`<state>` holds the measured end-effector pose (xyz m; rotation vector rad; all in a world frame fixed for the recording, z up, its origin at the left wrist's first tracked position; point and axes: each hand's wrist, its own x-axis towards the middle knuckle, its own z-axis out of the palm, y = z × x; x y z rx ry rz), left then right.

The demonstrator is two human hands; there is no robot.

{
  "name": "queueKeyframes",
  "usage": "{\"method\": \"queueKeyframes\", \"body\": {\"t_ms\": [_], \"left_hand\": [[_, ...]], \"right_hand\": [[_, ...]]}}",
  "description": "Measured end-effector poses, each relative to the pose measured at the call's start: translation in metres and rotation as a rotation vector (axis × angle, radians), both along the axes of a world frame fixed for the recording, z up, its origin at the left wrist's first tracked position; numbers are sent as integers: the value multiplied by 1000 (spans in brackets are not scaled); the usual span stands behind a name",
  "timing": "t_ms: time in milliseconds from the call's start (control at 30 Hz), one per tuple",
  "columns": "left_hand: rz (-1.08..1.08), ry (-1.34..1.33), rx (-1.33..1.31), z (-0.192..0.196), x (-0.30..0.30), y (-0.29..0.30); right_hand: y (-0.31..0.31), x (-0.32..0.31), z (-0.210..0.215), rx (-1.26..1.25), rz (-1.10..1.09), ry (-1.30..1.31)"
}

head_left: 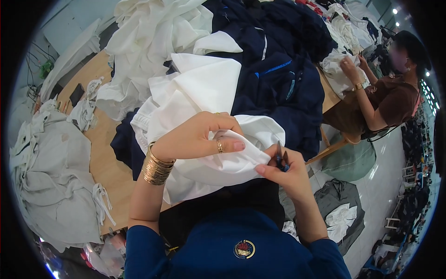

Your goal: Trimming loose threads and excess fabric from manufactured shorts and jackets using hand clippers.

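Note:
A white garment is stretched between my two hands over the near edge of the table. My left hand, with gold bangles on the wrist, pinches a fold of it between thumb and fingers. The garment's edge is also held between the thumb and a finger of my right hand. That same hand holds small thread snips, dark-bladed and blue at the lower part, with the blades pointing up beside the cloth. A gathered white band shows at the garment's left side.
White garments heap up at the far left, and navy garments lie beyond my hands. Pale grey cloth drapes over the wooden table at left. A co-worker handles white cloth on the right. Dark fabric lies below right.

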<state>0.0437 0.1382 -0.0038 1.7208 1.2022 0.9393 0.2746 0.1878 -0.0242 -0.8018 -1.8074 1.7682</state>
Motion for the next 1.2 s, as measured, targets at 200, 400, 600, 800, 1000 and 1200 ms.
{"method": "queueKeyframes", "body": {"t_ms": [200, 400, 600, 800, 1000, 1200], "left_hand": [[99, -157, -227, -8, 7, -4], [80, -118, -297, -3, 7, -5], [95, -136, -196, -12, 10, -3], [128, -110, -192, -12, 12, -4], [122, -94, -263, -7, 11, -3], [83, -167, -226, -12, 14, -2]], "right_hand": [[-1, -4, 2, 537, -125, -213], [-5, -5, 7, 1119, -128, -308], [-9, -5, 8, 1213, -160, -363], [-9, -3, 8, 1248, -177, -381], [-9, -5, 5, 1230, -203, -353], [-11, -7, 3, 598, -132, -180]]}}
